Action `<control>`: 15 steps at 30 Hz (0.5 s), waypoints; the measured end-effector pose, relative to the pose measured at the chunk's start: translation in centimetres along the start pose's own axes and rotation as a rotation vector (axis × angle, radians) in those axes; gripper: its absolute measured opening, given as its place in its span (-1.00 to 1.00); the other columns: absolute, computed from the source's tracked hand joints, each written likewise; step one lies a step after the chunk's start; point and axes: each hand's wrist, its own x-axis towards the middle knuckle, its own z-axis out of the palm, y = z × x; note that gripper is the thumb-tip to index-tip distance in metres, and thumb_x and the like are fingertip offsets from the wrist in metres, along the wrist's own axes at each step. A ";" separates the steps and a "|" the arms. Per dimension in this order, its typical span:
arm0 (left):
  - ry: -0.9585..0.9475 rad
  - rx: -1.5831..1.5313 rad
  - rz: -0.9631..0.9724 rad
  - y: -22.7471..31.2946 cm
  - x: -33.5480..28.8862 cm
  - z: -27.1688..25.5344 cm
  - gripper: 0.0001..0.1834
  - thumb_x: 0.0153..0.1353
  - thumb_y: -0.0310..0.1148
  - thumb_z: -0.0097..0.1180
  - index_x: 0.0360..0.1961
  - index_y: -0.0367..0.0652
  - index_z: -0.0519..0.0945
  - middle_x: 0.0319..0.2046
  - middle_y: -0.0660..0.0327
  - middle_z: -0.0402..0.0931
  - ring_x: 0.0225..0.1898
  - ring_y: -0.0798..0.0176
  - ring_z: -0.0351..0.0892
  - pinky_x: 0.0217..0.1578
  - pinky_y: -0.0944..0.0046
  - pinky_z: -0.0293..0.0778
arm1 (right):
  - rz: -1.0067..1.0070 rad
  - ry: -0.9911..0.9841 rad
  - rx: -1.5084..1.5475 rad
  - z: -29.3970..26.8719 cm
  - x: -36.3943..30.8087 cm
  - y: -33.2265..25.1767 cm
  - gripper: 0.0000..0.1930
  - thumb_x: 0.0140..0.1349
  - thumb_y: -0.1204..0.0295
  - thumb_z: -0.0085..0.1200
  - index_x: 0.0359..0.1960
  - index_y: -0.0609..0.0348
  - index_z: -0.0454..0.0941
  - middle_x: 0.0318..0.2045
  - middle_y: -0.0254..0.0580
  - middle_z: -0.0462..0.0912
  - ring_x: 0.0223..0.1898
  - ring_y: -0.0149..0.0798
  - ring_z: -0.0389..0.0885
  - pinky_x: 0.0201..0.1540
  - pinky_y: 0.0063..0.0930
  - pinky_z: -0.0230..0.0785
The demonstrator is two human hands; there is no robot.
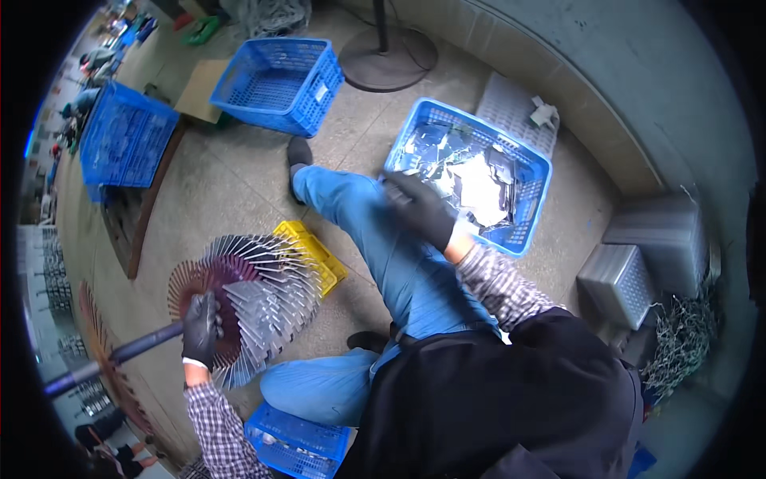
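Observation:
My left hand (pixel 204 326), in a dark glove, has its fingers curled against the reddish-brown hub of a round slotted rack (pixel 179 275). Thin grey plates (pixel 275 307) fan out from the slots around much of this rack. The rack sits on a dark horizontal shaft (pixel 148 343). My right hand (pixel 423 211), also gloved, is over my thigh at the near left edge of a blue crate (pixel 523 235). Motion smears its fingers, so I cannot make out what they hold. Loose, shiny flat pieces (pixel 479 188) fill the crate, some reflecting bright light.
Beside the rack lies a yellow basket (pixel 323 259). Another blue crate (pixel 307 100) stands ahead, near a round stand base (pixel 388 60). Stacked blue crates (pixel 128 140) are at far left. Grey trays (pixel 618 283) and tangled wire (pixel 682 343) line the right wall.

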 end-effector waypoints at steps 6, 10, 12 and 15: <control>0.022 0.011 -0.010 1.0 -0.9 -0.2 -0.75 0.50 -0.14 0.05 -0.29 -0.04 0.47 -0.42 0.35 0.49 -0.62 0.51 0.34 -0.68 0.42 0.32 | 0.793 -0.388 -0.451 -6.7 -5.1 19.8 -0.46 0.20 0.08 0.24 0.09 0.22 0.58 -0.14 0.01 0.71 -0.24 -0.07 0.68 -0.16 -0.31 0.51; 0.032 0.063 -0.035 1.7 -2.1 0.1 -0.73 0.52 -0.12 0.03 -0.32 -0.01 0.47 -0.51 0.41 0.44 -0.62 0.53 0.29 -0.63 0.45 0.23 | 0.274 -0.229 -0.741 -1.2 -3.3 19.1 -0.34 0.10 0.01 0.34 0.12 0.20 0.50 -0.20 0.00 0.74 -0.19 0.12 0.69 -0.06 -0.14 0.49; 0.045 0.070 -0.037 1.9 -2.2 0.5 -0.72 0.51 -0.12 0.03 -0.33 -0.01 0.47 -0.52 0.40 0.43 -0.63 0.52 0.29 -0.64 0.45 0.24 | 0.218 -0.221 -0.800 1.2 -1.8 19.9 -0.28 0.09 0.00 0.35 0.18 0.19 0.45 -0.16 0.01 0.72 -0.17 0.11 0.68 -0.06 -0.15 0.49; 0.049 0.086 -0.024 2.5 -1.7 1.1 -0.70 0.50 -0.13 0.05 -0.37 -0.03 0.47 -0.56 0.39 0.42 -0.68 0.52 0.27 -0.69 0.42 0.25 | 0.063 -0.175 -1.006 3.9 0.6 21.5 -0.10 0.07 -0.03 0.36 0.38 0.16 0.29 -0.03 0.03 0.69 -0.10 0.09 0.68 -0.07 -0.16 0.50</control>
